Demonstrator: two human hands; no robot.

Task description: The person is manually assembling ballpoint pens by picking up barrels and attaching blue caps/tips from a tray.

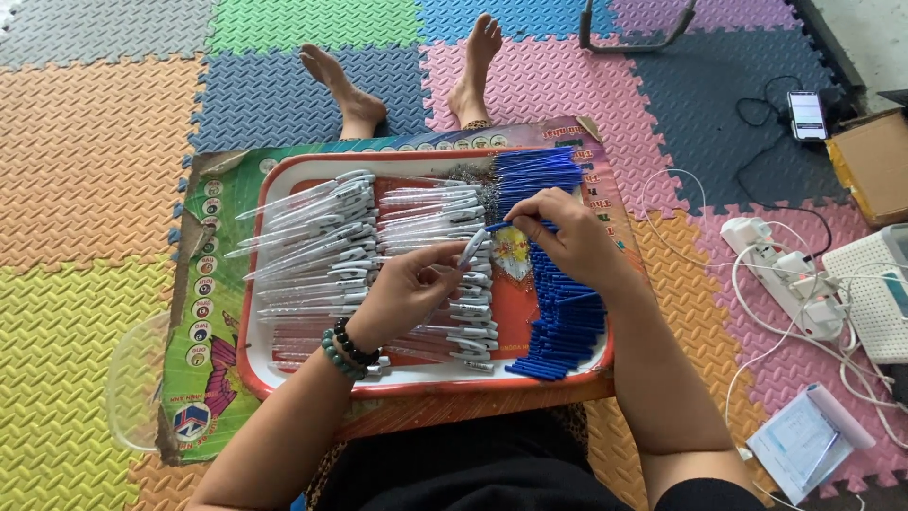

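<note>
Seated over a red tray [248, 374] of pen parts, the left hand [407, 295] pinches a light, rigid white pen barrel [472, 248] near its tip while the right hand [567, 237] grips a thin, bendable blue refill [498, 226] at its mouth.
</note>
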